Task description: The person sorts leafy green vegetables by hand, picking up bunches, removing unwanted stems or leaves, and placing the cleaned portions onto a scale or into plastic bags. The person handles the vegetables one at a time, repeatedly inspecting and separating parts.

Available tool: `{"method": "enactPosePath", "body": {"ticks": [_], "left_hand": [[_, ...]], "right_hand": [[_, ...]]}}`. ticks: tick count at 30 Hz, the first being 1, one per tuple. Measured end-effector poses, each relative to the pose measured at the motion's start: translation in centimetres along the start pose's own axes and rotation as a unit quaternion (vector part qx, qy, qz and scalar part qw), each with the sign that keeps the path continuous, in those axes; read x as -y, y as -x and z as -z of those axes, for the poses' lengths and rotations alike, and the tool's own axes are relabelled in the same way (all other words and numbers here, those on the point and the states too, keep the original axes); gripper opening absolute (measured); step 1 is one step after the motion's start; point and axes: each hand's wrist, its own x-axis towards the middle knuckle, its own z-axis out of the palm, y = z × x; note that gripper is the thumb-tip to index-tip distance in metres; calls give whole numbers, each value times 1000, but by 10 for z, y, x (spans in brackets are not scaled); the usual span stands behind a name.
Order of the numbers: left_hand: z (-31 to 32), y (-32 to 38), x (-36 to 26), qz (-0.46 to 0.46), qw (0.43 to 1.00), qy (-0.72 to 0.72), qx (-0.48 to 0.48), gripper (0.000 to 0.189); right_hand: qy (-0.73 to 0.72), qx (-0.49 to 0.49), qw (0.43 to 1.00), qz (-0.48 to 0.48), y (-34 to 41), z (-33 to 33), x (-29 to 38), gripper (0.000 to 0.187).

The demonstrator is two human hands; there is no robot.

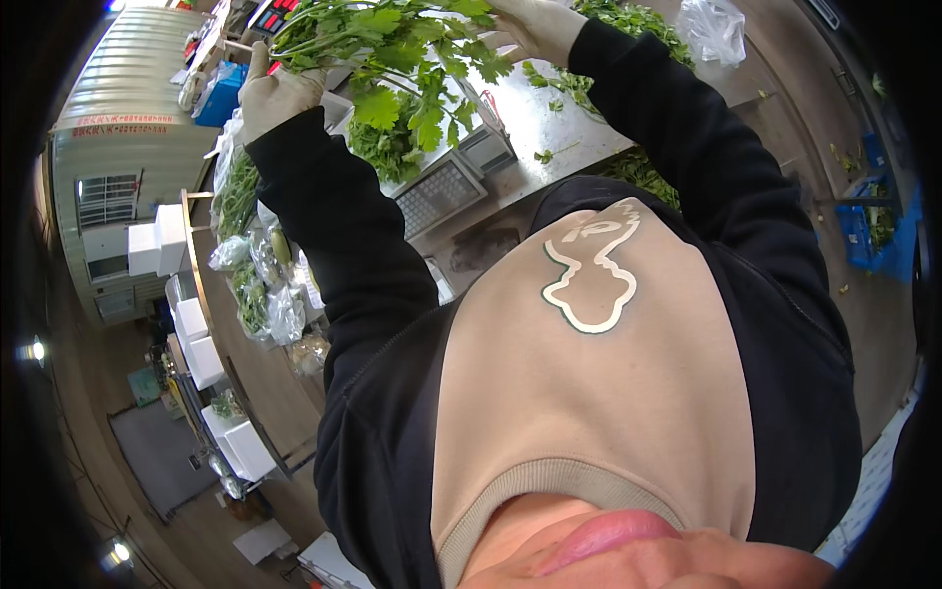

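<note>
A leafy bunch of coriander [397, 44] is held up at the top of the view. My left hand [283, 88], in a pale glove, closes around its stem end. My right hand [533, 29], also gloved, reaches to the leafy end. Its fingers are partly hidden by leaves and cut by the frame edge, so its grip is unclear. Below the bunch, more greens [386, 143] lie over a weighing scale with a keypad [438, 199]. The scale stands on a metal table [544, 132] with loose leaves scattered on it.
A pile of greens [636, 26] and a clear plastic bag [710, 33] lie at the upper right. Bagged vegetables [272, 294] are on the left, near white foam boxes [195, 339]. Blue crates [861, 232] with greens stand on the floor at the right.
</note>
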Motion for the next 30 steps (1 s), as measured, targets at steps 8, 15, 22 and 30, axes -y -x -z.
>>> {"method": "enactPosePath", "body": {"ticks": [8, 15, 22, 30], "left_hand": [[-2, 33, 48, -110, 981, -152, -43, 63], [32, 24, 64, -12, 995, 102, 8, 57], [31, 26, 90, -28, 990, 139, -18, 65], [25, 13, 134, -211, 949, -97, -215, 57]], "right_hand": [[573, -241, 639, 454, 18, -15, -36, 31], [573, -296, 675, 358, 20, -39, -41, 27], [522, -255, 740, 338, 16, -11, -58, 20], [421, -156, 840, 304, 64, -20, -55, 14]]}}
